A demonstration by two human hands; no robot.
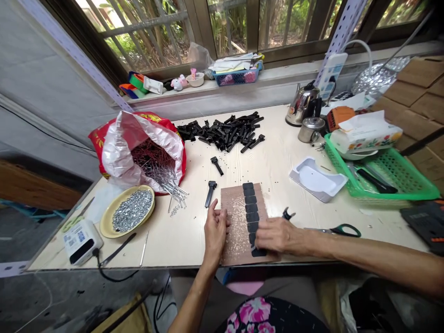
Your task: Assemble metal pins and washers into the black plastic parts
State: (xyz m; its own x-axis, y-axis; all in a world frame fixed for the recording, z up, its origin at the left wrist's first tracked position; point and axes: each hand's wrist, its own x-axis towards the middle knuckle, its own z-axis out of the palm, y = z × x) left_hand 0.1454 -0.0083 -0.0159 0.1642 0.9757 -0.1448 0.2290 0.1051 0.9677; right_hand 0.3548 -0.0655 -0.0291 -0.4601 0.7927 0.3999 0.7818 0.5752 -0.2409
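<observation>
A brown board (233, 252) with a speckled, worn surface lies at the table's front edge. Down its right part runs a column of black rounded pads (251, 208). My left hand (215, 229) rests at the board's left edge, thumb raised and fingers loosely bent apart, holding nothing visible. My right hand (277, 236) has its fingers closed over the lower pads; what they pinch is hidden. A small black forked piece (287, 213) shows just beyond that hand; whether it is held is unclear. Two black T-shaped plastic parts (211, 193) lie beyond the board's left side.
Farther back is a heap of black plastic parts (232, 132). At left stand a red sack of metal rods (152, 162) and a yellow bowl (104, 226) of small metal pieces. Scissors (347, 230), a white tray (317, 178), a green basket (391, 196) and a kettle (302, 106) are at right.
</observation>
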